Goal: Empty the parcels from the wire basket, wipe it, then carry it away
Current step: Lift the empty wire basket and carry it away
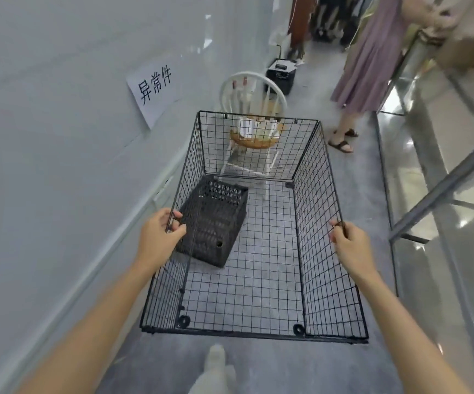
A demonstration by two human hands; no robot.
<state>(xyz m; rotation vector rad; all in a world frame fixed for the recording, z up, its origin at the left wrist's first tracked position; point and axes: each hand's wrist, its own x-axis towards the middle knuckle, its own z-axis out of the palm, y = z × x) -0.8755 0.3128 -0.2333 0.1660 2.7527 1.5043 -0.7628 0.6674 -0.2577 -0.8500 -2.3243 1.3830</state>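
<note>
In a narrow aisle between a pale wall and a glass-and-metal shelf unit (440, 191), I hold the wire basket (319, 260) out in front of me by the top rims of its two long sides. My left hand (159, 233) is on the left rim, fingers curled over the top wire, thumb tucked in against the mesh below. My right hand (350, 247) is on the right rim, fingers wrapped round the top wire, fingertips showing on the inner side. Both arms are stretched forward and bare. The basket is a black open-topped grid, long and deep, with the grey floor (352, 177) visible through its bottom. A black perforated crate (215, 220) shows through the mesh at the left; I cannot tell whether it sits inside the basket or on the floor under it. Beyond the far wall of the basket stands a white chair (254, 81) with a round wooden seat. A paper sign (153, 91) with black characters is stuck to the wall on the left. Further off, a black box (281, 78) sits on the floor. A person in a mauve skirt (369, 64) and sandals stands by the shelf unit.
</note>
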